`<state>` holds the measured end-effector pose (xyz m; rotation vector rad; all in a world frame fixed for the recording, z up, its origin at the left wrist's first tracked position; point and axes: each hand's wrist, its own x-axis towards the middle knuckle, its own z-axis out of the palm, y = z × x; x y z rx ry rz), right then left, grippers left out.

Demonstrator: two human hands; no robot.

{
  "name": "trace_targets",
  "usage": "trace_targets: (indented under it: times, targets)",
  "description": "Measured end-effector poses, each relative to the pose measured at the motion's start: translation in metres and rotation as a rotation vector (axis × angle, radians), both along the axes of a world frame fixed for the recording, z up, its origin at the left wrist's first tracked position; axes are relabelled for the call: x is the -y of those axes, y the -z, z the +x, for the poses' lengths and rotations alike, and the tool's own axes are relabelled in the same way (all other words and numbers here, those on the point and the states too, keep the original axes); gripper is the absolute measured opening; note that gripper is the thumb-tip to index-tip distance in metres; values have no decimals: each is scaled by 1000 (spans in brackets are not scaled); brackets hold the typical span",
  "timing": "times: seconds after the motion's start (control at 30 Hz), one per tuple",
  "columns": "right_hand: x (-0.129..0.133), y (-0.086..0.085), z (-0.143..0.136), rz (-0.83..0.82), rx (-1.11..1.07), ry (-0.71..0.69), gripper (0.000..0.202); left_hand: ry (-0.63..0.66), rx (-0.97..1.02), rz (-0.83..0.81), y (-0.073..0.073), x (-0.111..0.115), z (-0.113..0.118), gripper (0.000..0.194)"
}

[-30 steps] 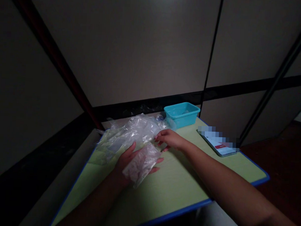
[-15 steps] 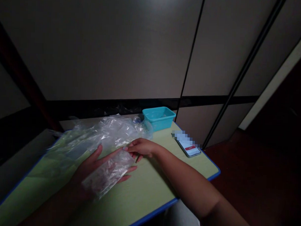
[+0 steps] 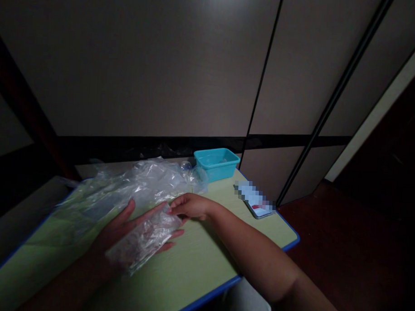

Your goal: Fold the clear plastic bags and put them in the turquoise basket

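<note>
A folded clear plastic bag lies across the palm of my left hand. The fingers of that hand are stretched out and spread, with the thumb standing up apart from the bag. My right hand reaches in from the right and pinches the bag's far end near the left fingertips. Part of the left palm shows faintly through the plastic. Just beyond both hands sits a loose heap of clear plastic bags.
The pale green table has a blue edge. At its back stands a turquoise plastic basket, touching the heap's right side. A phone with a lit screen lies to the right. Cabinet panels rise directly behind the table.
My right fingertips have shifted slightly on the end of the bag. The whole view has moved a little, so everything sits slightly further left. My left hand stays spread beneath the bag.
</note>
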<state>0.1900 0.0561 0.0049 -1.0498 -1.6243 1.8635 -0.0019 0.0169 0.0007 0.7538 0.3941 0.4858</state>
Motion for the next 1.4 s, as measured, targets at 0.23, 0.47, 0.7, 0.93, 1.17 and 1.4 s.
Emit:
trace_targets:
  times: [0.23,0.47,0.7,0.93,1.17,1.4]
  targets:
    - [-8,8,6,59,17,41,15,-22,-25,-14,-7,1,-4,77]
    - [-18,10,22,99,155,98,25,-100,-192,-15,-21,-1,-15,70]
    - [-19,9,28,115,332,89,15,-369,-629,306,-23,-2,-13,76]
    - [-15,6,24,179,455,82,17,-791,-952,1103,-11,0,-12,51]
    - [-13,8,18,287,577,123,29,-306,-816,1718,-3,6,-2,27]
    - [-13,11,18,548,838,141,47,-192,-809,1743,4,9,3,24]
